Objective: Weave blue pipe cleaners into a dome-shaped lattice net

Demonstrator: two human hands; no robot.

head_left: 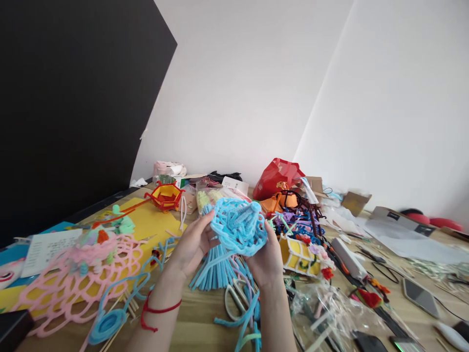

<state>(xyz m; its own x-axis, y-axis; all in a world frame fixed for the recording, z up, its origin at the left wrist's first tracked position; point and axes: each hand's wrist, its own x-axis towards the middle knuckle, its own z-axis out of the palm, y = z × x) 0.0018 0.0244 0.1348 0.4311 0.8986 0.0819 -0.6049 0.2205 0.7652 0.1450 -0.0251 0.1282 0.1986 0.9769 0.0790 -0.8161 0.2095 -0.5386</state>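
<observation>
Between my two hands, above the table, I hold a light blue piece woven from fuzzy pipe cleaners [240, 227], with a coiled cone standing up from its netted round. My left hand [194, 242] grips its left rim, the thumb on top. My right hand [269, 259] has hold of the right rim; some fingers of both hands are hidden beneath it. Below lies a bundle of straight blue pipe cleaners [216, 270]. A pair of scissors [236, 299] with pale handles rests under my hands, partly covered by loose blue strands [247, 318].
A pink pipe-cleaner net [54, 288] spreads at the left, near a blue coil [108, 325]. To the right lie a yellow and white flower-trimmed piece [300, 256], clear plastic wrap [330, 313] and a phone [420, 297]. A red bag [276, 178] stands at the back.
</observation>
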